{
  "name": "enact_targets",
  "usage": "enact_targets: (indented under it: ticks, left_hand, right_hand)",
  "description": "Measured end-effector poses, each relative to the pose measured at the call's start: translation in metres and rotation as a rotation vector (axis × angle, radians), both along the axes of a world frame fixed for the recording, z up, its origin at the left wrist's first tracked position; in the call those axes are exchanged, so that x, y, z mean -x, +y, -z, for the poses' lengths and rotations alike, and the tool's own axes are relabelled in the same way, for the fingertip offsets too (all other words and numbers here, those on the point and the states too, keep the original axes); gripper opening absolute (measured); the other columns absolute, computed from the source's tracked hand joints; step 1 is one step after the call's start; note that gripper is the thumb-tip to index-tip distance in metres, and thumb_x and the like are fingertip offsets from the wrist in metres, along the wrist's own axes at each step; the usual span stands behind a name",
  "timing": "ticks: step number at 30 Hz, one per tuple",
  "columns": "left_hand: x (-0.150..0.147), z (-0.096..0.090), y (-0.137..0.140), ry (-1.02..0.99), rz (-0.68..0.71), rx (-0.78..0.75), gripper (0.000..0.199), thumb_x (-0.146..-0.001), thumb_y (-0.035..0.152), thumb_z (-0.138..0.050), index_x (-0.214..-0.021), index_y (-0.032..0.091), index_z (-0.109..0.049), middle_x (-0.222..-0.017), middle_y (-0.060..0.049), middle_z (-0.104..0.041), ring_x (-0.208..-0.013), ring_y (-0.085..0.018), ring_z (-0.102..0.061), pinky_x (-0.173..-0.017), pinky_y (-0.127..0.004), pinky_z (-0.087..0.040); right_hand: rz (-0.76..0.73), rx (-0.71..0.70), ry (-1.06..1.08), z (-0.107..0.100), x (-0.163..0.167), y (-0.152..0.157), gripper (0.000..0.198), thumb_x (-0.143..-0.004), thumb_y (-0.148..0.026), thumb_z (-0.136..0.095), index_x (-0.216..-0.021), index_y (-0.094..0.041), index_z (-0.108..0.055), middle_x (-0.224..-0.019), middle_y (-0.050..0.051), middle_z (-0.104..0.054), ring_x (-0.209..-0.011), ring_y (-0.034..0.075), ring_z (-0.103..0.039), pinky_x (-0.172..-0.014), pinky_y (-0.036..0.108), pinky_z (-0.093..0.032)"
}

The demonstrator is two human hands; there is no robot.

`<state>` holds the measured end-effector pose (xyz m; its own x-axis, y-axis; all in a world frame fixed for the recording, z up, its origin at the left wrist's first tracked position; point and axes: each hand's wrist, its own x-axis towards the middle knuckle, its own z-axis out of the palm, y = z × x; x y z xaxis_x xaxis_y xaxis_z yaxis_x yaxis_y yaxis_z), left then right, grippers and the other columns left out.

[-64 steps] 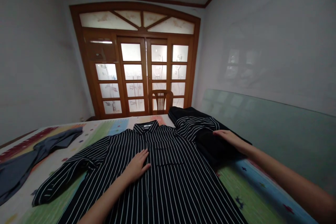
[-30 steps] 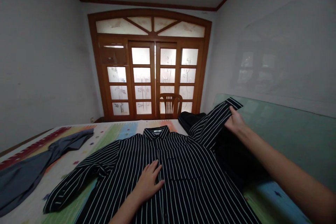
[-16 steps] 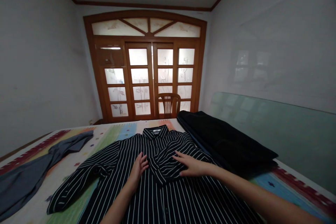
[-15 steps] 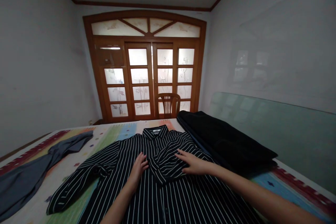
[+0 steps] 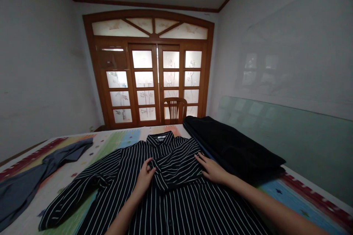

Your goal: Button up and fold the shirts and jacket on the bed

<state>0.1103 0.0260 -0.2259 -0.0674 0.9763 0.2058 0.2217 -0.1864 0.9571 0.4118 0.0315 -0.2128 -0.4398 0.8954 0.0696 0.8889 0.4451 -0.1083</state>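
Observation:
A black shirt with white stripes (image 5: pixel 143 205) lies front up across the bed, collar away from me. One sleeve (image 5: pixel 179 165) is folded inward over its chest; the other sleeve (image 5: pixel 82 183) stretches out to the left. My left hand (image 5: pixel 145 176) is closed, thumb and fingers pinching the cuff end of the folded sleeve. Flat on the same sleeve near its shoulder fold rests my right hand (image 5: pixel 213 169), fingers spread, holding nothing.
Folded black clothing (image 5: pixel 231 147) is stacked right of the shirt. A grey garment (image 5: pixel 35 176) lies at the left on the patterned sheet (image 5: pixel 110 141). Beyond the far edge stand a wooden chair (image 5: pixel 174 110) and glazed doors (image 5: pixel 145 80). A pale green panel (image 5: pixel 289 132) lines the right.
My right hand has slid a little to the right along the folded sleeve, which looks flatter. My left hand has closed on the cuff. The view has shifted slightly.

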Motion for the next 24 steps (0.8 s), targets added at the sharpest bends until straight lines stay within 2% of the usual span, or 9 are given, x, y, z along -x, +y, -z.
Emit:
enact_targets:
  ticks: [2, 4, 8, 10, 12, 14, 18, 21, 24]
  left_hand:
    - [0.011, -0.007, 0.002, -0.178, -0.027, 0.007, 0.047, -0.062, 0.03, -0.052, -0.104, 0.014, -0.04, -0.062, 0.003, -0.053, -0.067, -0.016, -0.056, -0.063, -0.028, -0.043]
    - [0.022, -0.011, 0.003, -0.244, -0.104, 0.025, 0.053, -0.059, 0.034, -0.054, -0.106, 0.015, -0.038, -0.061, 0.002, -0.055, -0.065, -0.016, -0.057, -0.061, -0.028, -0.044]
    - [0.038, -0.004, 0.008, -0.006, -0.294, 0.07, 0.056, -0.059, 0.039, -0.049, -0.106, 0.009, -0.04, -0.053, 0.004, -0.051, -0.054, -0.016, -0.055, -0.054, -0.031, -0.044]
    - [0.039, 0.002, 0.011, 0.078, -0.346, 0.064, 0.054, -0.059, 0.038, -0.047, -0.103, 0.006, -0.042, -0.063, -0.001, -0.054, -0.062, -0.019, -0.056, -0.062, -0.036, -0.045]
    - [0.036, 0.005, 0.011, 0.139, -0.365, -0.001, 0.051, -0.059, 0.036, -0.047, -0.101, 0.007, -0.045, -0.08, -0.008, -0.055, -0.08, -0.022, -0.055, -0.077, -0.039, -0.041]
    - [0.029, 0.007, 0.009, 0.289, -0.339, -0.125, 0.049, -0.062, 0.036, -0.045, -0.102, 0.008, -0.046, -0.096, -0.012, -0.051, -0.096, -0.024, -0.048, -0.087, -0.04, -0.034]
    - [0.012, 0.01, -0.001, 0.678, -0.153, -0.319, 0.045, -0.072, 0.036, -0.038, -0.111, 0.013, -0.042, -0.114, -0.012, -0.044, -0.107, -0.024, -0.04, -0.09, -0.042, -0.032]
    - [0.002, 0.012, -0.011, 0.906, 0.004, -0.373, 0.045, -0.074, 0.037, -0.041, -0.115, 0.019, -0.04, -0.123, -0.01, -0.038, -0.113, -0.024, -0.034, -0.091, -0.044, -0.03]
    - [-0.006, 0.012, -0.019, 1.052, 0.106, -0.369, 0.046, -0.072, 0.039, -0.045, -0.114, 0.022, -0.042, -0.126, -0.009, -0.036, -0.115, -0.026, -0.031, -0.092, -0.045, -0.029]
  right_hand:
    - [-0.007, 0.006, 0.02, 0.0, 0.0, -0.003, 0.06, -0.075, -0.03, -0.042, -0.128, -0.014, -0.019, -0.134, 0.012, -0.017, -0.119, 0.023, -0.024, -0.096, 0.034, -0.022]
    - [-0.015, 0.022, 0.004, 0.002, -0.001, -0.005, 0.056, -0.078, -0.039, -0.036, -0.127, -0.014, -0.023, -0.133, 0.013, -0.02, -0.119, 0.023, -0.023, -0.096, 0.036, -0.021]
    - [-0.008, 0.0, -0.103, 0.008, -0.001, -0.008, 0.053, -0.081, -0.046, -0.027, -0.124, -0.015, -0.032, -0.129, 0.013, -0.029, -0.117, 0.024, -0.027, -0.095, 0.038, -0.023]
    - [0.024, -0.042, -0.143, 0.009, 0.001, -0.008, 0.053, -0.081, -0.044, -0.03, -0.122, -0.012, -0.035, -0.126, 0.016, -0.032, -0.115, 0.026, -0.03, -0.093, 0.039, -0.026]
    - [0.053, -0.074, -0.153, 0.007, 0.005, -0.009, 0.049, -0.079, -0.036, -0.037, -0.121, -0.01, -0.037, -0.125, 0.018, -0.034, -0.114, 0.028, -0.031, -0.092, 0.042, -0.026]
    - [0.032, -0.139, -0.164, 0.003, 0.009, -0.009, 0.046, -0.077, -0.024, -0.042, -0.121, -0.013, -0.037, -0.126, 0.016, -0.034, -0.115, 0.028, -0.03, -0.092, 0.044, -0.026]
    - [0.01, -0.245, -0.239, -0.002, 0.017, -0.003, 0.046, -0.077, -0.006, -0.034, -0.119, -0.023, -0.039, -0.127, 0.008, -0.034, -0.115, 0.024, -0.031, -0.093, 0.044, -0.026]
    - [0.11, -0.193, -0.28, 0.004, 0.016, 0.003, 0.045, -0.075, -0.003, -0.03, -0.114, -0.019, -0.046, -0.125, 0.008, -0.037, -0.117, 0.025, -0.028, -0.096, 0.048, -0.018]
    - [0.186, -0.12, -0.285, 0.009, 0.009, 0.008, 0.043, -0.072, -0.003, -0.032, -0.11, -0.013, -0.05, -0.121, 0.013, -0.042, -0.116, 0.029, -0.028, -0.095, 0.052, -0.015]
